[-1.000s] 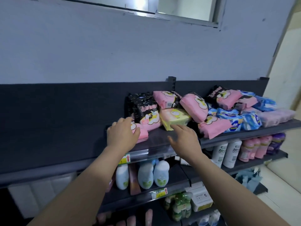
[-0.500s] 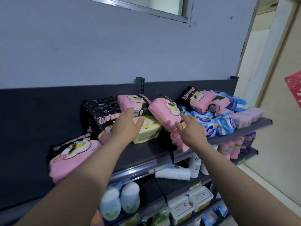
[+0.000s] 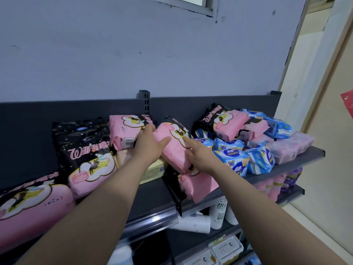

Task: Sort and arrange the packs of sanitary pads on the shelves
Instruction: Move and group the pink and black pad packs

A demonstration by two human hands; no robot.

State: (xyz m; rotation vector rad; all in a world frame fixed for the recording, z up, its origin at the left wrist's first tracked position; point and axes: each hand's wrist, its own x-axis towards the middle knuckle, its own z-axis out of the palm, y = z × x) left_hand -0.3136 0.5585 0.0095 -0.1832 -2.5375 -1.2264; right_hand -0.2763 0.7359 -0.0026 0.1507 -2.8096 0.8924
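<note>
The pink pack (image 3: 172, 152) leans tilted at the middle of the top shelf (image 3: 152, 190), between its back panel and front edge. The left grip (image 3: 150, 145) holds the pack's left side, thumb on the front and fingers tucked round its edge. The right grip (image 3: 198, 153) rests on its right side, fingers spread straight. A yellow pack (image 3: 155, 168) lies beneath. To the left stand a barcoded pink pack (image 3: 124, 131) and a black pack (image 3: 84, 148), and a large pink pack (image 3: 32, 205) lies at the left front edge. Blue packs (image 3: 234, 158) pile up toward the right end, with a pale purple pack (image 3: 292, 148) beyond them. White bottles (image 3: 191, 223) lie on the lower shelf (image 3: 191, 240).
</note>
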